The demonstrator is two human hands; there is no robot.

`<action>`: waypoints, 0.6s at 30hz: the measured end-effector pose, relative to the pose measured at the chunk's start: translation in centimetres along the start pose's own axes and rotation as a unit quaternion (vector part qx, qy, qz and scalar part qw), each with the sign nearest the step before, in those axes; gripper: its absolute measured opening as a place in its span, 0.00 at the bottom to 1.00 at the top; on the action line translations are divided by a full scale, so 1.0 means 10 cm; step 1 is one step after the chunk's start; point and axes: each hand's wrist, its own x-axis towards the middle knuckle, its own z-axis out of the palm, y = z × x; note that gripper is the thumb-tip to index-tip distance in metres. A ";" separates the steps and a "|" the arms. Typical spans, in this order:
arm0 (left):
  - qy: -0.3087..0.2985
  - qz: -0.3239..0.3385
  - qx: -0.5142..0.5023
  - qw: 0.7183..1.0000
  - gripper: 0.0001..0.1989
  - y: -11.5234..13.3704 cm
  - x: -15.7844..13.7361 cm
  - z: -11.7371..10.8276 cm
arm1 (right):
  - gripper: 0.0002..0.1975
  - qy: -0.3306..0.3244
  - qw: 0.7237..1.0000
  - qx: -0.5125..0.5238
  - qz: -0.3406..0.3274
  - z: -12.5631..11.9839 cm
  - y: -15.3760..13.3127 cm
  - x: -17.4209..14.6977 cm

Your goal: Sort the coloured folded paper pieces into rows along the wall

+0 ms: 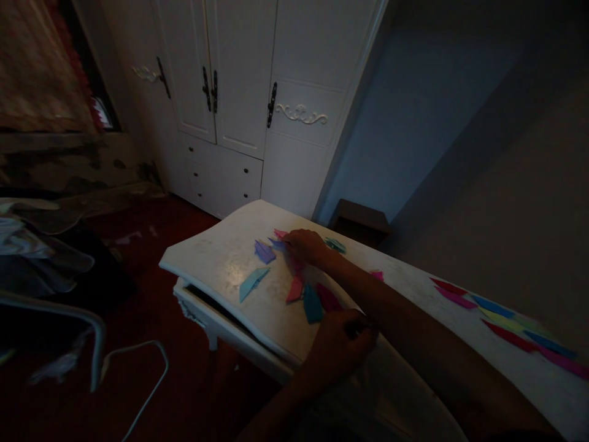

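Observation:
My right hand reaches across the white table, its fingers closed at one end of a violet-blue folded paper piece. A pink paper piece lies just beyond these fingertips, and a lavender one lies to their left. Nearer the front edge, my left hand is curled, with its fingertips together; whatever it may hold is too dark to make out. Close to it lie a teal folded paper, a dark magenta one and a coral one. A light blue one rests farther left.
Folded papers in several colours form a row along the right of the table. A green paper piece lies near the back edge. A white wardrobe stands behind, and a chair frame is at left.

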 end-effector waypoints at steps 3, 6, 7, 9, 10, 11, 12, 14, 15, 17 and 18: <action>-0.001 -0.003 -0.012 1.000 0.09 0.02 0.01 -0.01 | 0.15 0.041 0.998 0.046 0.011 0.00 0.08 -0.01; 0.001 -0.026 -0.037 0.999 0.10 0.02 0.01 0.00 | 0.15 0.112 0.978 0.174 0.013 -0.02 0.20 -0.07; 0.003 -0.034 -0.041 0.999 0.11 0.02 0.01 0.00 | 0.15 0.133 0.967 0.216 0.012 -0.03 0.25 -0.11; 0.005 -0.046 -0.041 0.998 0.11 0.02 0.01 0.00 | 0.14 0.162 0.947 0.278 0.009 -0.05 0.35 -0.24; 0.008 -0.047 -0.037 0.998 0.12 0.02 0.01 0.00 | 0.13 0.171 0.938 0.301 0.011 -0.06 0.40 -0.33; 0.011 -0.047 -0.033 0.998 0.12 0.02 0.02 0.00 | 0.13 0.179 0.930 0.322 0.013 -0.07 0.46 -0.42; 0.014 -0.046 -0.029 0.998 0.13 0.03 0.02 0.00 | 0.12 0.186 0.921 0.341 0.019 -0.07 0.52 -0.53; 0.020 -0.048 -0.023 0.998 0.14 0.04 0.03 -0.01 | 0.12 0.202 0.904 0.374 0.035 -0.05 0.65 -0.76; 0.022 -0.050 -0.023 0.998 0.15 0.05 0.03 -0.01 | 0.12 0.212 0.896 0.388 0.045 -0.03 0.73 -0.88; 0.025 -0.055 -0.025 0.998 0.16 0.06 0.04 -0.01 | 0.12 0.231 0.880 0.408 0.070 0.01 0.89 -1.14; 0.026 -0.057 -0.024 0.998 0.17 0.06 0.04 -0.02 | 0.11 0.237 0.875 0.413 0.086 0.04 0.98 -1.27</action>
